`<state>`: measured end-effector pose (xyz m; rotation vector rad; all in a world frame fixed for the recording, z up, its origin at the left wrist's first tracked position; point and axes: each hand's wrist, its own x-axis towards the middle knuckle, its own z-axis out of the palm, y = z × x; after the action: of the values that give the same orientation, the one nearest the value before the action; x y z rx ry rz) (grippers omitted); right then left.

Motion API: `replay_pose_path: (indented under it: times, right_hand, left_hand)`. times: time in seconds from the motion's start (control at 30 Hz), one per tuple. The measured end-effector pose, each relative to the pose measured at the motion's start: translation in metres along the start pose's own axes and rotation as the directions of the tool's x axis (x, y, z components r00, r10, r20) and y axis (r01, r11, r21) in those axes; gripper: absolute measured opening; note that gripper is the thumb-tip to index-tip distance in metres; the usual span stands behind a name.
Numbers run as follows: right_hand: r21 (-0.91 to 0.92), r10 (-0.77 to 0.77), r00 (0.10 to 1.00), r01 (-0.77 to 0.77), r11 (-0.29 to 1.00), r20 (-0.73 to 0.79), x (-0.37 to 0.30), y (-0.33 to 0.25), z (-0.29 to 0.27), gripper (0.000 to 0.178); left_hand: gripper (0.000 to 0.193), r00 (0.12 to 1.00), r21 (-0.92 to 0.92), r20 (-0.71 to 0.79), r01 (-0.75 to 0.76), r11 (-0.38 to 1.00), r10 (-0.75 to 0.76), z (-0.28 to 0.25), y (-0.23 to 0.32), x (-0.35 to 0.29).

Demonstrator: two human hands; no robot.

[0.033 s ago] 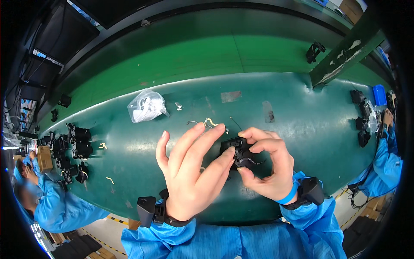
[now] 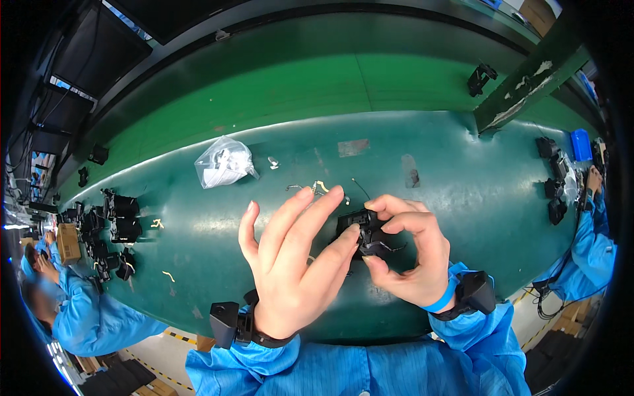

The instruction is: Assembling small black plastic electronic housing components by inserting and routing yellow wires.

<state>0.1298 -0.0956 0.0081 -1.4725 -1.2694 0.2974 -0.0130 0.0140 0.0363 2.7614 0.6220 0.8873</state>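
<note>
A small black plastic device housing (image 2: 363, 231), with thin dark wires at its lower right side, sits at the middle of the green table. My right hand (image 2: 419, 254) grips it from the right, fingertips at its top edge and thumb at its lower edge. My left hand (image 2: 294, 261) is spread, fingers pointing away from me, while its thumb tip presses on the housing's face. Just beyond the left fingertips lie small cream-coloured flex strips (image 2: 321, 187) and a thin black wire (image 2: 360, 188). The housing's underside is hidden.
A clear plastic bag of white pieces (image 2: 226, 164) lies at the far left of the middle. Several black housings (image 2: 123, 218) stand on the left, beside a cardboard box (image 2: 68, 243). Co-workers in blue sit at both sides. A green post (image 2: 528, 86) rises at the back right.
</note>
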Motion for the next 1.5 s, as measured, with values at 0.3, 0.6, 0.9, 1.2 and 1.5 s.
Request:
replay_pose_path:
  times: [0.3, 0.6, 0.9, 1.2, 1.5]
  right_hand:
    - [0.207, 0.071, 0.991, -0.093, 0.974, 0.111, -0.003, 0.001, -0.008, 0.054]
    - [0.208, 0.1, 0.986, -0.127, 0.97, 0.132, 0.044, -0.001, -0.003, 0.052]
    - [-0.638, -0.116, 0.946, -0.11, 0.762, -0.302, 0.198, 0.102, -0.004, 0.037]
    - [-0.617, -0.174, 0.941, -0.045, 0.786, -0.29, 0.213, 0.14, 0.01, 0.051]
    - [-0.574, -0.112, 0.964, -0.048, 0.817, -0.24, 0.204, 0.133, 0.005, 0.067]
  left_hand:
    - [0.013, 0.951, -0.571, 0.257, 0.291, 0.768, -0.17, -0.002, -0.019, 0.015]
    - [0.027, 0.907, -0.679, 0.158, 0.387, 0.624, -0.391, -0.001, -0.02, 0.006]
    - [0.015, 0.925, -0.361, 0.159, 0.38, 0.852, -0.345, 0.004, -0.033, 0.01]
    - [0.019, 0.903, -0.181, 0.221, 0.408, 0.895, -0.367, 0.002, -0.049, 0.003]
    - [0.026, 0.946, -0.18, 0.143, 0.313, 0.933, -0.29, 0.026, -0.056, 0.002]
